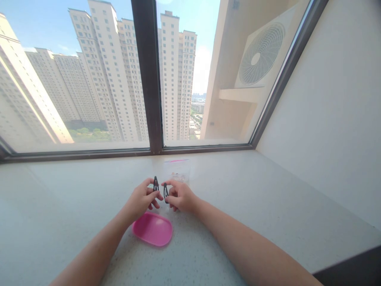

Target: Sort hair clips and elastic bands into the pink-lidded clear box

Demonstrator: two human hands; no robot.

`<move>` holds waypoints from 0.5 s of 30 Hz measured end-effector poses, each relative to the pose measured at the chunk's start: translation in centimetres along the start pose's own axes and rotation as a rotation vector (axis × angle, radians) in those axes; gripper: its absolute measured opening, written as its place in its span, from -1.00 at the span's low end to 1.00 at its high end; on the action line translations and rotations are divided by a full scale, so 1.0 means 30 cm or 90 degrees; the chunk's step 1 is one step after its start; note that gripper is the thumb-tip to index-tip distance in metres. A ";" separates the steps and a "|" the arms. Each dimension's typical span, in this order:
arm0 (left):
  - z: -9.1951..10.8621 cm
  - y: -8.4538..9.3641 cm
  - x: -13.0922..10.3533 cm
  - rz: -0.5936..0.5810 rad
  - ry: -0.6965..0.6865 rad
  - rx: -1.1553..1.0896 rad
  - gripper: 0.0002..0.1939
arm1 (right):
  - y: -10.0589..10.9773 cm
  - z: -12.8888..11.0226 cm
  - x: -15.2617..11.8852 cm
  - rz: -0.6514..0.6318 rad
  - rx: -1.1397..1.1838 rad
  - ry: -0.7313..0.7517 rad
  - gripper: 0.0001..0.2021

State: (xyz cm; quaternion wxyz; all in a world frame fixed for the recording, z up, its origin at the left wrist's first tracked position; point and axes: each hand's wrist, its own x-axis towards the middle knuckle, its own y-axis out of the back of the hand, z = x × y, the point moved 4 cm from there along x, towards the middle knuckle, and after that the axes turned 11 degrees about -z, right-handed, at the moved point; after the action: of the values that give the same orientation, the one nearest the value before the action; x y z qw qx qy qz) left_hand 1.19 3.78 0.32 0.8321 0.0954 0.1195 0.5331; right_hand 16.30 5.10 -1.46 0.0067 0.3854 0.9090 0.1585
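Two black hair clips are held up side by side over the pale speckled sill, a small gap between them. My left hand pinches one black clip between thumb and fingers. The other black clip is gripped upright by my right hand. Just below my left hand lies a shallow pink tray with rounded corners. Behind my right hand, a clear zip bag with a pink seal holds small items too blurred to name.
A dark window frame runs along the back of the sill, with a thick upright bar near the middle. On the right rises a white wall. A dark edge shows at the bottom right.
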 end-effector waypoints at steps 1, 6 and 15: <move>0.001 -0.001 0.000 -0.002 0.000 0.001 -0.67 | 0.000 0.001 0.001 0.000 0.000 0.000 -0.51; 0.009 -0.004 -0.004 -0.006 -0.001 0.000 -0.69 | 0.001 0.006 0.002 0.004 0.001 -0.005 -0.52; 0.009 -0.004 -0.002 -0.011 0.001 0.016 -0.70 | 0.002 0.011 0.006 0.004 0.009 0.002 -0.55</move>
State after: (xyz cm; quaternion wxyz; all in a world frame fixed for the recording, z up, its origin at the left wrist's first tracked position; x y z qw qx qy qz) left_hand 1.36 3.66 0.55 0.8354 0.1045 0.1276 0.5243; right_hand 16.26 5.37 -1.75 0.0024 0.3878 0.9091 0.1524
